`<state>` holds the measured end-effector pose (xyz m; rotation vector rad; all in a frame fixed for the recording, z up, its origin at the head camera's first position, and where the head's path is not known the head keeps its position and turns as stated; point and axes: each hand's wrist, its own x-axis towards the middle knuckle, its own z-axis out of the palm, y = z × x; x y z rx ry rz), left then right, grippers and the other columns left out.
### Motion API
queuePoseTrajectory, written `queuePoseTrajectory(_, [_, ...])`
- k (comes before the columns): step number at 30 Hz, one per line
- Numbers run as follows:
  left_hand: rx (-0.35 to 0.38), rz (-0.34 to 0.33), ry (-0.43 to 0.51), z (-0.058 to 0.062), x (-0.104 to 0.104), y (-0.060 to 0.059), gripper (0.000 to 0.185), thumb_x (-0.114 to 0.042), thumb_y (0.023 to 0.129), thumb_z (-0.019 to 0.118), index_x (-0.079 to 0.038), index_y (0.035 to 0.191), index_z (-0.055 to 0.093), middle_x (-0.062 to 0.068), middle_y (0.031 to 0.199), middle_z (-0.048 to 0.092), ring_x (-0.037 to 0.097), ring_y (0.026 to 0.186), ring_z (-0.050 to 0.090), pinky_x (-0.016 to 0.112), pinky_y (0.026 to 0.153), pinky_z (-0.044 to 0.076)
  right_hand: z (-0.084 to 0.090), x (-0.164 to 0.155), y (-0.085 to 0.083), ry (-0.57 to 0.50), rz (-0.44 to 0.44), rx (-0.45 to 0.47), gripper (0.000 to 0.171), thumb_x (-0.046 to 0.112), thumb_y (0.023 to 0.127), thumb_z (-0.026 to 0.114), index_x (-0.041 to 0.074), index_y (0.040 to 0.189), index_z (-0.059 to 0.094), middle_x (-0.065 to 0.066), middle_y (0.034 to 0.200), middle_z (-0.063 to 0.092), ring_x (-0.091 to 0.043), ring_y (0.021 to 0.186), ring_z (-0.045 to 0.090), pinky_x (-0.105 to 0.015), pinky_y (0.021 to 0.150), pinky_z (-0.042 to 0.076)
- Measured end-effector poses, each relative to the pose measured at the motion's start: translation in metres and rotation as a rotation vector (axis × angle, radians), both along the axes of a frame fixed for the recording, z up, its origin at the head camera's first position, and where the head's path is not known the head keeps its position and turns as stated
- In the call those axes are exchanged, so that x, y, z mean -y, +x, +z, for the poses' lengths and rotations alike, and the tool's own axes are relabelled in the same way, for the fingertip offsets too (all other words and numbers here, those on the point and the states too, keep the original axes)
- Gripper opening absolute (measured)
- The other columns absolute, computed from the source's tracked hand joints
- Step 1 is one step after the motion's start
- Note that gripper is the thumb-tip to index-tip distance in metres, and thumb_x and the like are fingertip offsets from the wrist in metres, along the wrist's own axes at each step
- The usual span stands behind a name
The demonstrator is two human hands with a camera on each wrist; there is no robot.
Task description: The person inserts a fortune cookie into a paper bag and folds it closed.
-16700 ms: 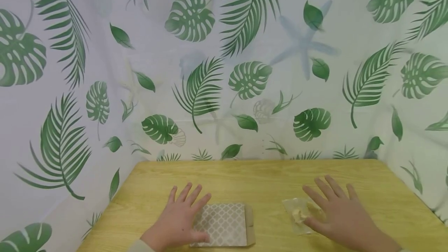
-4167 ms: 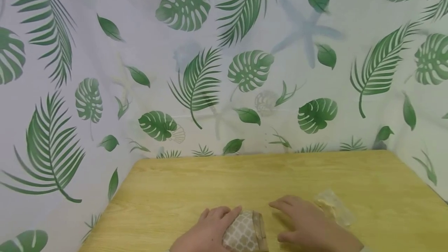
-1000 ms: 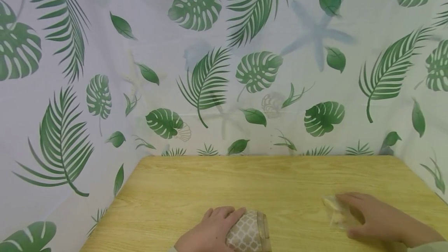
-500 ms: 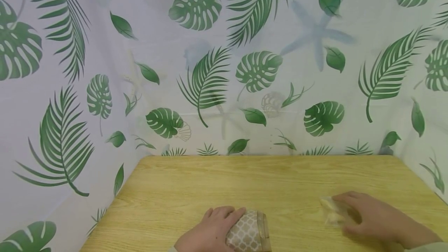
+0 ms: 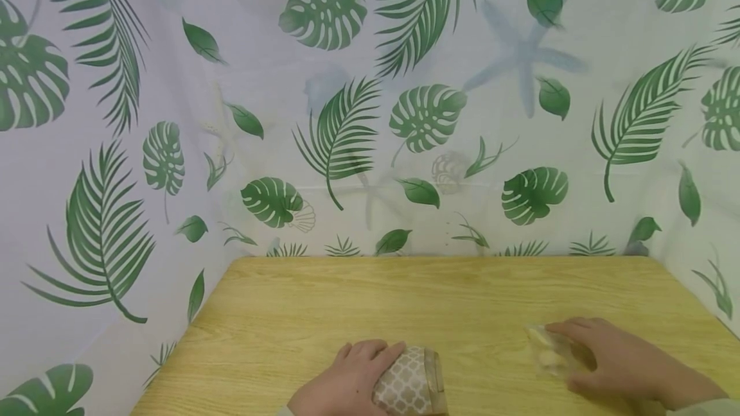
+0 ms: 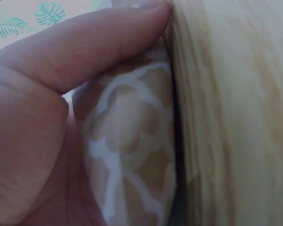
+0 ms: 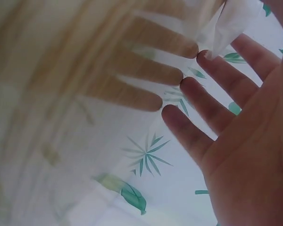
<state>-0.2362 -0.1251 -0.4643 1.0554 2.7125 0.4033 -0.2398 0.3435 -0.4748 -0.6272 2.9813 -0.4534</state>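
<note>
Yellowish wood-grain desk (image 5: 405, 300)
Bears a beige-and-white patterned packet (image 5: 406, 382) at the near side; well apart to the right, on or just above the wood, a blurred clear bag (image 5: 546, 353).

Packet (image 5: 405, 381): beige, white lattice print, brown end flap (image 5: 435, 380) at right; was gripped in left hand (image 5: 345, 380) on wood-grain table (image 5: 439, 303). Clear plastic bag (image 5: 543, 346): crumpled, pale-yellow contents (image 5: 551, 359), blurred; lay well apart to right, touching right hand (image 5: 615, 358).

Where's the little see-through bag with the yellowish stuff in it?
Low on the right in the head view, the see-through bag is just left of the right hand, over the wooden table. The patterned packet in the left hand is farther left.
</note>
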Motion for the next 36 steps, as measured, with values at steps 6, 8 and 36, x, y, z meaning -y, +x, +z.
queuePoseTrajectory(6, [0.014,-0.001,0.004,-0.001,0.000,-0.002,0.105,-0.069,0.078,0.075,-0.026,0.161,0.027,0.003,0.150,0.042,0.023,0.139,0.038,0.063,0.110,0.031,-0.001,0.007,0.000,0.030,0.040,-0.111,0.073,0.066,0.079,0.075,0.021,0.136,0.062,0.002,0.126,0.061,-0.026,0.113,0.058,-0.051,0.087,0.052])
queuePoseTrajectory(8, [0.019,-0.003,0.005,0.000,0.001,-0.003,0.105,-0.068,0.078,0.075,-0.026,0.161,0.027,0.003,0.151,0.041,0.023,0.139,0.038,0.064,0.110,0.030,-0.001,0.012,0.001,0.026,0.049,-0.134,0.072,0.067,0.080,0.074,0.022,0.135,0.063,0.004,0.126,0.061,-0.024,0.112,0.059,-0.049,0.087,0.053])
queuePoseTrajectory(36, [0.027,-0.021,0.039,0.001,0.004,-0.010,0.107,-0.071,0.078,0.074,-0.027,0.162,0.026,0.005,0.153,0.039,0.023,0.141,0.035,0.065,0.110,0.029,0.019,0.126,0.022,-0.053,0.103,-0.051,0.067,0.068,0.080,0.073,0.030,0.134,0.062,0.006,0.132,0.058,-0.022,0.118,0.057,-0.049,0.092,0.053])
